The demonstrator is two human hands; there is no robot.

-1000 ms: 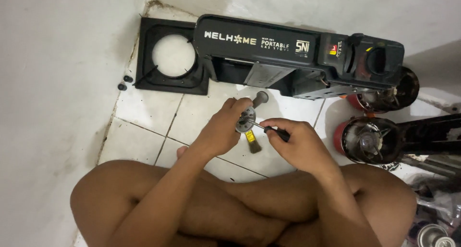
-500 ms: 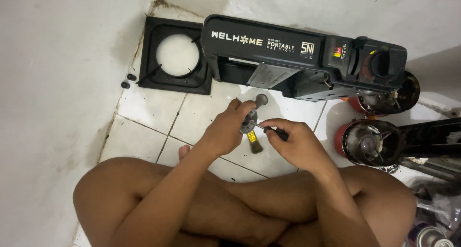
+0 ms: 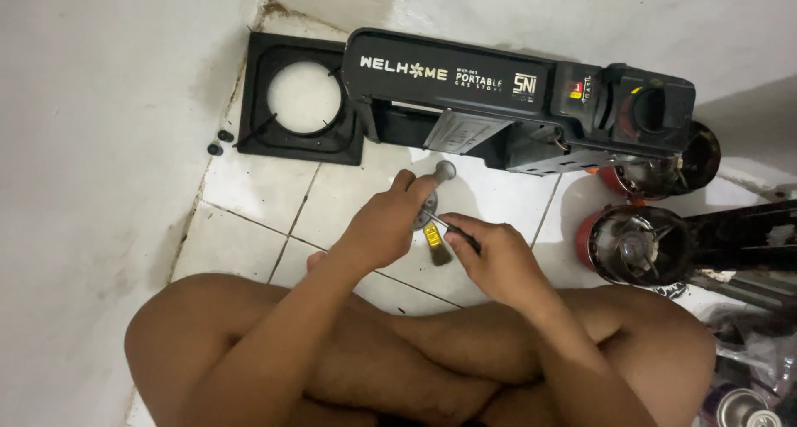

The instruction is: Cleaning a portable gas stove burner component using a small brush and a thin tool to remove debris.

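The left hand [image 3: 383, 228] reaches forward, fingers curled around a small grey metal part [image 3: 440, 176] held above the tiled floor [image 3: 274, 203]. The right hand [image 3: 498, 257] angles in from the right, fingers pinching a screwdriver [image 3: 444, 226] against that part. A black stove body [image 3: 515, 103] lies just beyond; open floor lies left.

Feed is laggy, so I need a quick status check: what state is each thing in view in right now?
Left hand: closed on the small metal burner part, held above the floor.
Right hand: gripping a screwdriver, tip at the part.
Portable stove body: tipped on its side, taken apart.
Square pan support: detached, flat on the tiles.
Red gas canisters: lying on their sides.
Two small black pieces: loose by the wall.
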